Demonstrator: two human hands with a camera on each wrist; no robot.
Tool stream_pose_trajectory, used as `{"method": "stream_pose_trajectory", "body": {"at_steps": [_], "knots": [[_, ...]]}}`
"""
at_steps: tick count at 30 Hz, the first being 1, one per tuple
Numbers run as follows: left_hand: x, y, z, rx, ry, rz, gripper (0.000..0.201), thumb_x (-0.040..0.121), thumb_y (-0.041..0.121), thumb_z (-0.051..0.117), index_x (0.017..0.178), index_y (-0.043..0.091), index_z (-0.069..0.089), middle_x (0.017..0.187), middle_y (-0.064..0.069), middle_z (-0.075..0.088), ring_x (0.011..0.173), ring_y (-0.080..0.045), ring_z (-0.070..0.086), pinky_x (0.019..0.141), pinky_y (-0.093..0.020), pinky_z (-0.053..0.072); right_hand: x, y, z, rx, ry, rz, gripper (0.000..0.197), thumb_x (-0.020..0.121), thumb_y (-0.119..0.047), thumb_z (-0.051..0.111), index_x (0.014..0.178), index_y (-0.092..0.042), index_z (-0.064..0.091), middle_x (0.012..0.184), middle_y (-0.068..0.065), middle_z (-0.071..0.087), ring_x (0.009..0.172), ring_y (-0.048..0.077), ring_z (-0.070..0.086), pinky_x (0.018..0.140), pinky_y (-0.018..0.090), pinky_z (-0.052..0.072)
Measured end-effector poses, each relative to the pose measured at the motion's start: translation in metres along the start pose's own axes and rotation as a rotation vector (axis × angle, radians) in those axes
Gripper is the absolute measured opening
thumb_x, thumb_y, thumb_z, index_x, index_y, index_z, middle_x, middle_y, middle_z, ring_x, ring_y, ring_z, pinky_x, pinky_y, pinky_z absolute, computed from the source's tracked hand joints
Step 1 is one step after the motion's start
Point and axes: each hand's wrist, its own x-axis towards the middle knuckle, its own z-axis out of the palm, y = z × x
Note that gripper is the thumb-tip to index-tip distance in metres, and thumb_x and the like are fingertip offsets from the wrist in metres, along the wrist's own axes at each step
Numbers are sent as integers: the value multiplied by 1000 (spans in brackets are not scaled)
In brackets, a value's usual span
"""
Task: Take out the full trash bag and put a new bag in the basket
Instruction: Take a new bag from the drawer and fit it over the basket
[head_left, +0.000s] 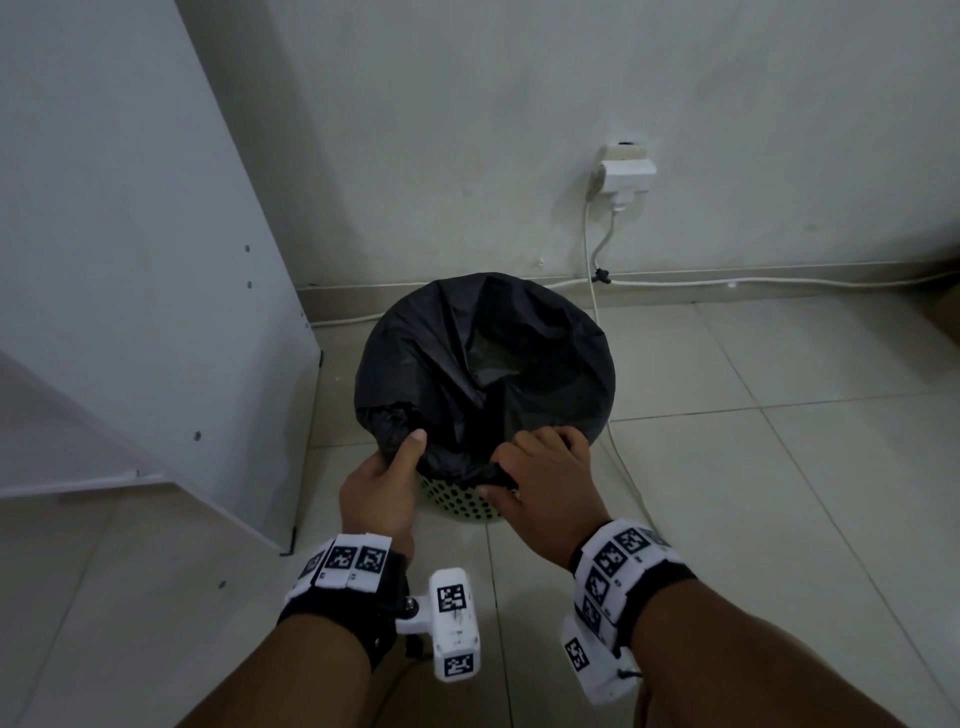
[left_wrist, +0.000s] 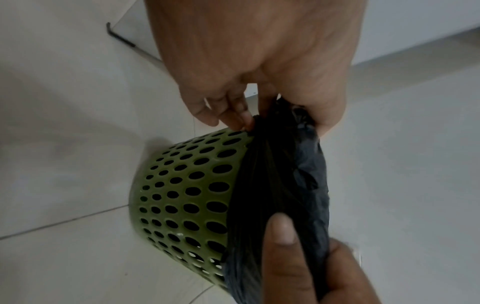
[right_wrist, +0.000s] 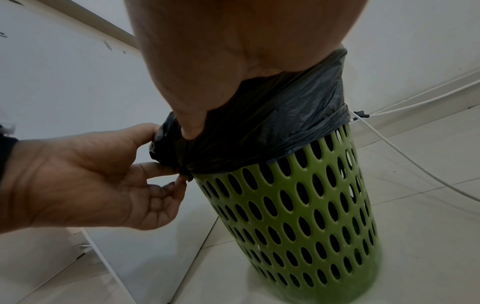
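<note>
A green perforated basket (head_left: 462, 501) stands on the tiled floor by the wall, lined with a black trash bag (head_left: 483, 364) whose edge is folded over the rim. My left hand (head_left: 389, 478) pinches a bunched fold of the bag at the near-left rim, thumb on top. My right hand (head_left: 545, 467) grips the bag edge at the near-right rim. In the left wrist view the left hand (left_wrist: 285, 82) holds the bag (left_wrist: 275, 185) against the basket (left_wrist: 187, 195). The right wrist view shows the right hand (right_wrist: 233, 61) on the bag (right_wrist: 285, 113) above the basket (right_wrist: 298, 216), beside the left hand (right_wrist: 103, 174).
A white cabinet panel (head_left: 130, 260) stands close on the left. On the wall behind is a socket with an adapter (head_left: 626, 174). Its white cable (head_left: 623, 467) runs down past the basket's right side. Open tiled floor (head_left: 779, 467) lies to the right.
</note>
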Motion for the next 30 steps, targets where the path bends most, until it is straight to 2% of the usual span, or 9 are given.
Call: {"method": "stream_pose_trajectory", "body": {"at_steps": [4, 8, 12, 18, 21, 24, 26, 28, 30], "knots": [[-7, 2, 6, -54, 40, 80, 27, 85, 31, 78, 100, 10, 75, 92, -5, 75, 80, -14, 68, 55, -14, 49, 0, 0, 0, 2, -9, -1, 28, 80, -56, 57, 88, -29, 59, 82, -10, 53, 87, 18, 52, 94, 38, 31], [1, -4, 8, -113, 99, 86, 49, 82, 25, 81, 123, 6, 63, 108, -7, 74, 91, -9, 70, 57, -8, 51, 0, -1, -1, -11, -18, 7, 28, 80, -56, 55, 87, -29, 58, 82, -10, 53, 87, 18, 52, 94, 38, 31], [13, -7, 5, -26, 71, 124, 47, 83, 25, 78, 121, 3, 60, 107, -9, 74, 89, -11, 72, 60, -11, 52, 0, -2, 0, -19, -12, 3, 29, 80, -57, 54, 88, -29, 59, 83, -10, 54, 88, 19, 53, 94, 38, 29], [16, -7, 5, 162, 27, 254, 46, 83, 40, 70, 115, 8, 62, 102, -5, 71, 91, -21, 66, 68, -29, 47, 2, -3, -1, -9, -11, 2, 29, 80, -56, 55, 89, -28, 60, 83, -10, 55, 87, 19, 54, 92, 38, 29], [12, -5, 2, 83, 34, 204, 53, 72, 48, 75, 113, 15, 69, 103, -1, 75, 93, -17, 70, 79, -32, 56, 3, -1, -3, -2, -25, 6, 30, 80, -56, 54, 88, -28, 60, 83, -10, 55, 87, 19, 53, 93, 37, 30], [9, -6, 3, 13, 73, 154, 40, 77, 36, 82, 111, 14, 74, 102, -1, 77, 92, -14, 72, 74, -25, 56, 2, -2, -3, 21, -42, -2, 36, 81, -63, 54, 88, -28, 62, 82, -10, 55, 87, 17, 53, 94, 38, 32], [6, -5, 3, -11, 98, 129, 46, 74, 43, 83, 111, 16, 74, 103, 0, 76, 92, -12, 71, 77, -26, 56, 5, -2, -7, 107, -39, 12, 43, 84, -67, 48, 89, -28, 64, 84, -11, 58, 89, 14, 54, 100, 40, 34], [4, -6, 2, 9, 98, 94, 52, 72, 53, 82, 108, 16, 75, 102, 1, 76, 93, -14, 70, 80, -30, 56, 5, 1, -12, 282, 49, 45, 38, 90, -56, 48, 92, -24, 68, 89, -9, 63, 95, 13, 56, 101, 44, 37], [6, -6, 0, 33, 76, 57, 46, 75, 53, 79, 100, 14, 76, 96, -1, 76, 90, -18, 71, 77, -31, 56, 3, 4, -16, 343, 266, 121, 27, 90, -39, 57, 99, -16, 69, 100, -1, 65, 105, 19, 56, 100, 42, 40]]}}
